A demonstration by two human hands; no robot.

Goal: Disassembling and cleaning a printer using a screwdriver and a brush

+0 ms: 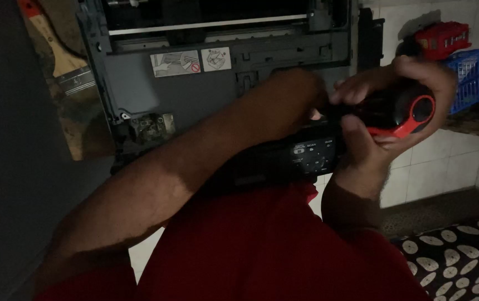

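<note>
— What does the right hand (pixel 395 106) have hold of?

— A stubby tool handle (pixel 404 111), rounded and glossy black with a red rubbery band looping round its butt end. The fingers curl over the top and the thumb presses from below, so the hand is closed firmly round it.

— And the left hand (pixel 301 95)?

— It comes across from the left on a bare forearm and is bunched at the nose of the handle, fingers drawn in. Whether they pinch a part of it I cannot tell; it is too dark there.

— Where does all this sit?

— Just above a black plastic control panel (pixel 312 153) with small pale button markings, at the front edge of an opened printer (pixel 195 72). The printer's body is matte grey plastic, ribbed and slotted, with two pale square stickers (pixel 190 61) on its flat face and a bare metal rod across the top.

— Anything else near?

— A wooden-handled paintbrush (pixel 64 58) lies left of the printer. At the right, red (pixel 443 39) and blue (pixel 467 78) latticed plastic baskets stand against white glazed tiles (pixel 440 161). A red shirt (pixel 262 245) fills the foreground, with leaf-patterned dark fabric (pixel 462 256) at the lower right.
</note>
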